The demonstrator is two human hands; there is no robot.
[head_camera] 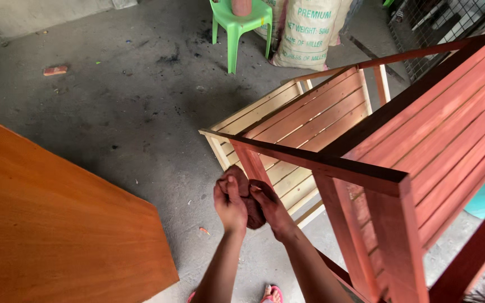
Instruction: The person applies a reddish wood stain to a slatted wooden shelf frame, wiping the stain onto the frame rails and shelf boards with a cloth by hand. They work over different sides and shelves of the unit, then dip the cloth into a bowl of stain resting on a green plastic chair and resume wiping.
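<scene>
Wringing a stained rag [249, 203] between left hand [229, 203] and right hand [271, 209], fingers curled tight on it, just beside the red frame [332, 166]; risk: drips on the floor [141, 101] or smears on the unstained slats [304, 120]

Both forearms bare, no sleeves; left hand [229, 203] & right hand [272, 210] stain-smeared; pink sandals [272, 293] on feet.

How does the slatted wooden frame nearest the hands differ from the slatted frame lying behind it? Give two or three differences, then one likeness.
The near frame is stained reddish-brown; the far frame is pale, bare-looking wood. The near frame stands taller and closer to the camera; the far frame lies lower, partly hidden behind it. Both have parallel slats set in a wooden frame.
</scene>
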